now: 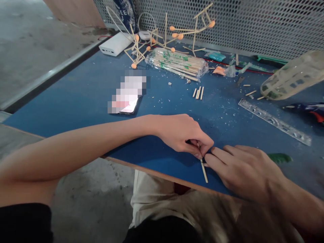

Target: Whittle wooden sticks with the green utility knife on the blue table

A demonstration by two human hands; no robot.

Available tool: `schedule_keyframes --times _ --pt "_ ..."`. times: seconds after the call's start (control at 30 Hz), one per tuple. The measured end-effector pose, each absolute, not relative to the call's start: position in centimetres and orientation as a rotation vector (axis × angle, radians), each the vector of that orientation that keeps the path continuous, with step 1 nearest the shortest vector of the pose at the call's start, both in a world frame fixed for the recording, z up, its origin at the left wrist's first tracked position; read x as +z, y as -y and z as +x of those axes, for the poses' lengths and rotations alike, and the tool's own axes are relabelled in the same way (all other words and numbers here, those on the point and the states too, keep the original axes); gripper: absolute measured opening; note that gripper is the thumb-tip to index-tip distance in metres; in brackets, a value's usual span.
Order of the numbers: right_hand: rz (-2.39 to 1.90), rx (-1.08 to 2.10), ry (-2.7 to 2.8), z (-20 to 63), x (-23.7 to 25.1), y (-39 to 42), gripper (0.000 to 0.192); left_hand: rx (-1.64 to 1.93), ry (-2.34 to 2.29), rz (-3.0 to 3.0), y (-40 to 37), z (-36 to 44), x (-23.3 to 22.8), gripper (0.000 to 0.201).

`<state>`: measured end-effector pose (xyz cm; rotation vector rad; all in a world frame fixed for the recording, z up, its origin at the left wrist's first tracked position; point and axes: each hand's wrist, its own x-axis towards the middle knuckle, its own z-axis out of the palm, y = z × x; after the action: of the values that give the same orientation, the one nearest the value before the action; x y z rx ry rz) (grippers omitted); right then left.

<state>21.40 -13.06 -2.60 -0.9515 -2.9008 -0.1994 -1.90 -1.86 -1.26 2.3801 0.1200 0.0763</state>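
Observation:
Near the table's front edge, my left hand [186, 133] pinches a thin wooden stick [204, 171] between thumb and fingers. The stick's lower end points toward me and its upper part is mostly hidden by the fingers. Close against it on the right is my right hand [243, 165], its fingers curled and its fingertips meeting my left hand. Whatever my right hand grips is hidden; only a small pale tip shows by its fingers. Farther up the blue table lie several short cut stick pieces [198, 92].
Behind are stick frames joined with orange balls [180, 36], a bag of sticks [177, 62] and a white power bank [116, 44]. A phone [130, 105] lies left. At right are a clear ruler [275, 121], a plastic bottle [291, 77] and a dark-blue tool [306, 108].

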Motion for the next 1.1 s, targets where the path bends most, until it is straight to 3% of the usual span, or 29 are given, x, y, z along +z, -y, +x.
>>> schedule_keyframes --times 0.13,0.5,0.8,1.1 --pt "-0.870 -0.244 2.870 21.9 -2.3 12.0 0.013 0.051 -0.114 2.345 1.7 -1.9 -1.3 0.009" --pt "-0.814 -0.230 2.904 22.7 -2.6 11.6 0.010 0.046 -0.133 2.323 1.6 -2.1 -1.4 0.009" --pt "-0.813 -0.208 2.912 22.7 -2.5 11.4 0.012 0.052 -0.113 2.341 1.6 -2.0 -1.3 0.009" --pt "-0.865 0.062 2.976 22.3 -1.6 11.4 0.018 0.019 -0.140 2.317 1.6 -1.9 -1.4 0.010"
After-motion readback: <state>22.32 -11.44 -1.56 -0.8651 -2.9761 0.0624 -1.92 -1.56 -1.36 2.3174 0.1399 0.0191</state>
